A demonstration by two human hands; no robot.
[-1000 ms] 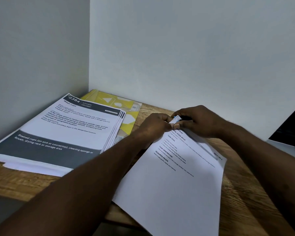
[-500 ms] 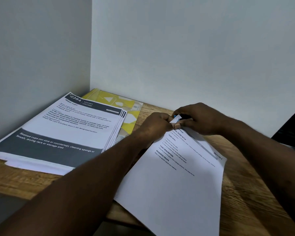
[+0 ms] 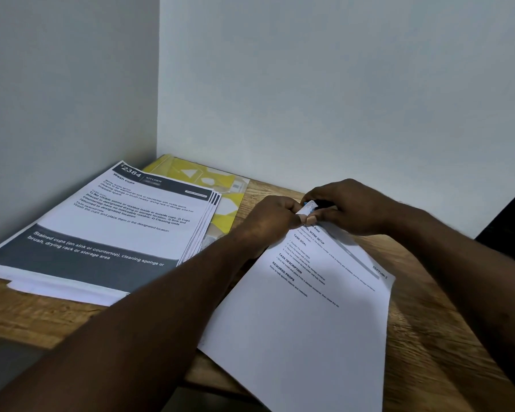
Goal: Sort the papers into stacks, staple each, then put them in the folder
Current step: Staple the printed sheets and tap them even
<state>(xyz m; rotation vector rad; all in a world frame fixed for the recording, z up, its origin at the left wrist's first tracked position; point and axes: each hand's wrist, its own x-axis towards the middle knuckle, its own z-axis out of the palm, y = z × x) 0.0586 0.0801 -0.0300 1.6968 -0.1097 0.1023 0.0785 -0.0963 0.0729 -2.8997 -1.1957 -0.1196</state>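
Note:
A stack of white printed sheets lies tilted on the wooden table in front of me. At its far left corner both hands meet. My right hand is curled round a small white and blue stapler placed at that corner; most of the stapler is hidden by the fingers. My left hand pinches the same corner of the sheets, its fingers touching the stapler's tip. A second stack with dark header bands lies to the left, on top of a yellow folder.
White walls close the table in at the left and back. A dark object stands at the right edge of the view. The white stack overhangs the table's near edge. Bare wood shows to the right of the sheets.
Both hands stay at the paper's corner around the stapler, with only slight finger movement. The papers have not moved.

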